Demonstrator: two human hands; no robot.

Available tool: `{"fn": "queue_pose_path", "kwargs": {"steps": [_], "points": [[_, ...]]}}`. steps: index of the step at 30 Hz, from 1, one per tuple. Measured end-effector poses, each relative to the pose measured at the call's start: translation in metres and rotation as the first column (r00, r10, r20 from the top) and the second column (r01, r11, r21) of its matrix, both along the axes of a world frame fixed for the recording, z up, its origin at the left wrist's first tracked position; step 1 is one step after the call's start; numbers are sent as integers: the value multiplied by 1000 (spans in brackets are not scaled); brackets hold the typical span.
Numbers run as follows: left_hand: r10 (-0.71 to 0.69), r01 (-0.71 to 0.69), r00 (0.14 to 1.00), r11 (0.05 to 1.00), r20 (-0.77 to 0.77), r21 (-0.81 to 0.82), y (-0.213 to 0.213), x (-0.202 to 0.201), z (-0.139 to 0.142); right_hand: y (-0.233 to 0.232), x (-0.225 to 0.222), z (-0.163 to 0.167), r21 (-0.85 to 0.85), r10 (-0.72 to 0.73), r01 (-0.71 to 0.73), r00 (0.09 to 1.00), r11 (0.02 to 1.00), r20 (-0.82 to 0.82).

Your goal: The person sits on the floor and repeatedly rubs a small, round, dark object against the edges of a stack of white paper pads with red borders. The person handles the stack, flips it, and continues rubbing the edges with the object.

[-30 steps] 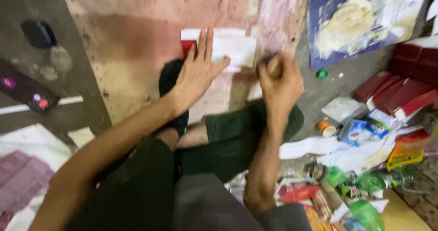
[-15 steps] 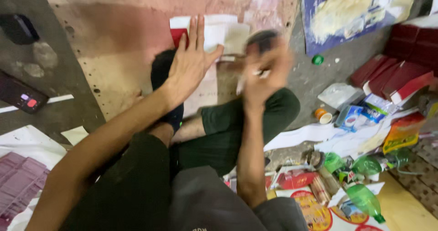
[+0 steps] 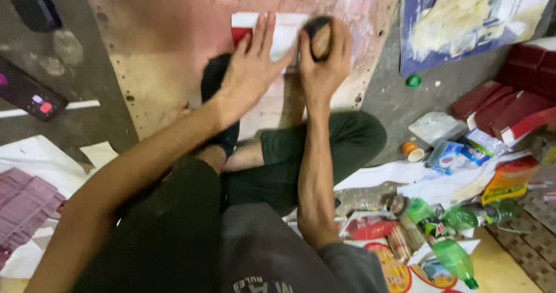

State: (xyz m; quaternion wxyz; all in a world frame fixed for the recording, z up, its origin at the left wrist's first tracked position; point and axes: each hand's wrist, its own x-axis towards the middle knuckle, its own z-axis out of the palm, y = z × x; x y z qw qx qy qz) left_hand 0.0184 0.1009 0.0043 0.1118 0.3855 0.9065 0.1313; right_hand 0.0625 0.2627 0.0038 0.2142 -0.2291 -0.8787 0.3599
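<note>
Raised now, right hand [image 3: 324,67] grips dark block [image 3: 320,37] over paper [image 3: 285,35].

Sheet [image 3: 277,35] lies on board [image 3: 156,50], far side of crossed legs. Left hand [image 3: 250,73] flat on sheet; right hand [image 3: 323,58] just right of it, w/ block [image 3: 319,37] in it. Bottles [image 3: 457,235] near right; boxes [image 3: 509,105] behind them. Phone [image 3: 26,90] far left on floor.

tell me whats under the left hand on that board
The left hand lies flat on a white and red sheet on the stained board. The palm covers part of the sheet, so nothing under it shows.
</note>
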Motion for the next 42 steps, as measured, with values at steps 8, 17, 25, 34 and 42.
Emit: {"fn": "queue_pose_path", "kwargs": {"steps": [8, 17, 25, 34, 42], "points": [[199, -274, 897, 950, 394, 146, -15, -8, 3, -22, 1, -3, -53, 177, -173, 982, 983, 67], [153, -238, 939, 936, 309, 259, -24, -8, -3, -19, 20, 9, -55, -34, 32, 999, 998, -30], [-16, -59, 976, 942, 218, 330, -26, -20, -3, 94, 21, 23, -249, -300, 310, 951, 918, 78], [-74, -21, 971, 921, 226, 389, -4, -56, 4, 63, 18, 18, 338, 361, -484, 858, 807, 366], [-49, -2, 912, 992, 408, 125, 33, -82, 19, 38, 35, 13, 337, 144, -512, 689, 790, 710]]}}
